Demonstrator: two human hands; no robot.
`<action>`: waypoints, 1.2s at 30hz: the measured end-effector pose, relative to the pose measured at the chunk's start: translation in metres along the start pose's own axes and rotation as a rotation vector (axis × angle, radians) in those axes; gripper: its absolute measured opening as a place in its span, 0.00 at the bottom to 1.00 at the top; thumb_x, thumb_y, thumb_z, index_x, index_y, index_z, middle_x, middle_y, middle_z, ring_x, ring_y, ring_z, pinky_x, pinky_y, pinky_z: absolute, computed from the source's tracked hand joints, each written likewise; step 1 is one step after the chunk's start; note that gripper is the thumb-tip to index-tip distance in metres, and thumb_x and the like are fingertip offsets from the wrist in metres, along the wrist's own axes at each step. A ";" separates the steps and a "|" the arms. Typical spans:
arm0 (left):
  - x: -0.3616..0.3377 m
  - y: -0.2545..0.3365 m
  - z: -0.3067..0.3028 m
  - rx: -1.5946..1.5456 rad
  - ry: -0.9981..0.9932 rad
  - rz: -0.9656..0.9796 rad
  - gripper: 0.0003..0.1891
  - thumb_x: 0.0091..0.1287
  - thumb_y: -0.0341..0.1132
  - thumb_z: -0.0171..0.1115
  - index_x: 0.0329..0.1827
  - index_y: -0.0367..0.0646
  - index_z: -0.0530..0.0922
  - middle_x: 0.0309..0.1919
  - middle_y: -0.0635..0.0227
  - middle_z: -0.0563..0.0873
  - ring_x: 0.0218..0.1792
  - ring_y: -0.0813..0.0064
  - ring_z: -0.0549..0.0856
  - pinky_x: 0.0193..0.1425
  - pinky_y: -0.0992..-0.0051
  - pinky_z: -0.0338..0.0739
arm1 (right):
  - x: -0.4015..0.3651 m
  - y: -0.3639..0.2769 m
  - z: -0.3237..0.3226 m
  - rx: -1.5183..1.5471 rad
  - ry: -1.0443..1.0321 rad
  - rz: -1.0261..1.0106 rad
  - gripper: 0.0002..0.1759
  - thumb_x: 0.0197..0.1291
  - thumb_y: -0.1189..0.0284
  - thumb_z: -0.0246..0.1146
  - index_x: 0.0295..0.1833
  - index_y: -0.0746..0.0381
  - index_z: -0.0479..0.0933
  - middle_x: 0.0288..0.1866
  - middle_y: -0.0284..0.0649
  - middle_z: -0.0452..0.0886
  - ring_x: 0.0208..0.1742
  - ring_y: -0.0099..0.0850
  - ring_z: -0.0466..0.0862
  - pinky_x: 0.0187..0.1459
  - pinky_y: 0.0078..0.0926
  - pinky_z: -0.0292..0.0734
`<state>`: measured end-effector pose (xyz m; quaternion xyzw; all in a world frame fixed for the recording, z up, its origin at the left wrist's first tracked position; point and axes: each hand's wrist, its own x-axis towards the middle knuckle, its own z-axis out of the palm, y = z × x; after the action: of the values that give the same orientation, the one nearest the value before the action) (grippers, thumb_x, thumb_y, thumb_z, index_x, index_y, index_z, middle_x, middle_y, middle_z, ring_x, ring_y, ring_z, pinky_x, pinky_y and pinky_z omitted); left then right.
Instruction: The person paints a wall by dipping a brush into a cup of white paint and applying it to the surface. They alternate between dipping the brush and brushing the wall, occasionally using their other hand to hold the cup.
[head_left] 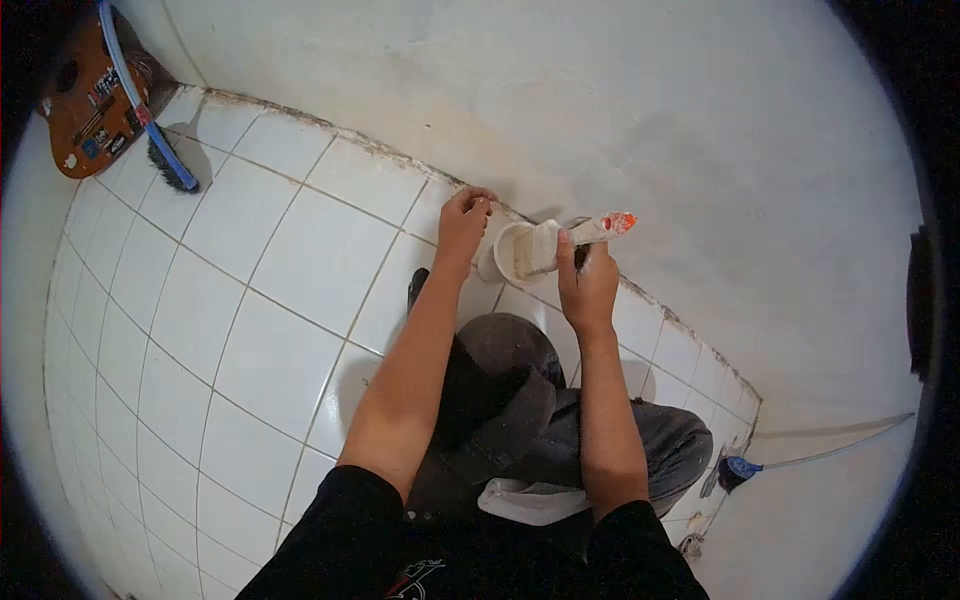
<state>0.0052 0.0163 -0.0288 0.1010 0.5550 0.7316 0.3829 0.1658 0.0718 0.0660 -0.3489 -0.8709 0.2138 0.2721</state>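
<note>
The right hand [592, 285] gripped a brush [545, 243], thumb lying along its near side and the other fingers partly hidden. The brush was tilted over the mouth of a white cup [499, 245], its orange-tipped handle end pointing towards the wall [690, 150]. The cup stood near the wall's foot, between the 2 hands. The left hand [466, 222] was just beside the wall's bottom edge, fingers curled; whether they pinched anything, I could not tell. Beyond, on the tiled floor [265, 240], were a stickered guitar [100, 125] and 1 blue broom [172, 160].
</note>
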 end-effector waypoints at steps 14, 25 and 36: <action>-0.005 0.007 0.001 0.048 0.022 -0.028 0.07 0.67 0.32 0.55 0.42 0.41 0.79 0.28 0.76 0.75 0.27 0.86 0.72 0.29 0.82 0.68 | 0.000 0.003 0.002 -0.064 -0.016 -0.016 0.18 0.69 0.60 0.57 0.45 0.68 0.74 0.26 0.46 0.81 0.26 0.37 0.82 0.30 0.32 0.74; 0.000 0.001 0.000 0.010 0.015 -0.004 0.06 0.66 0.31 0.55 0.39 0.41 0.79 0.25 0.76 0.74 0.23 0.87 0.70 0.26 0.83 0.66 | 0.000 -0.004 -0.002 -0.024 -0.045 0.038 0.19 0.67 0.59 0.58 0.46 0.66 0.73 0.30 0.52 0.82 0.33 0.50 0.83 0.35 0.43 0.76; -0.001 0.002 0.000 0.012 0.020 -0.009 0.07 0.65 0.30 0.55 0.40 0.41 0.80 0.25 0.76 0.75 0.24 0.87 0.71 0.26 0.84 0.67 | 0.000 -0.001 0.000 -0.023 -0.047 0.061 0.23 0.67 0.54 0.56 0.41 0.67 0.73 0.27 0.52 0.81 0.29 0.51 0.82 0.33 0.44 0.75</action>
<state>0.0053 0.0156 -0.0269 0.0934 0.5638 0.7274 0.3799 0.1651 0.0717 0.0663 -0.3734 -0.8684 0.2203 0.2408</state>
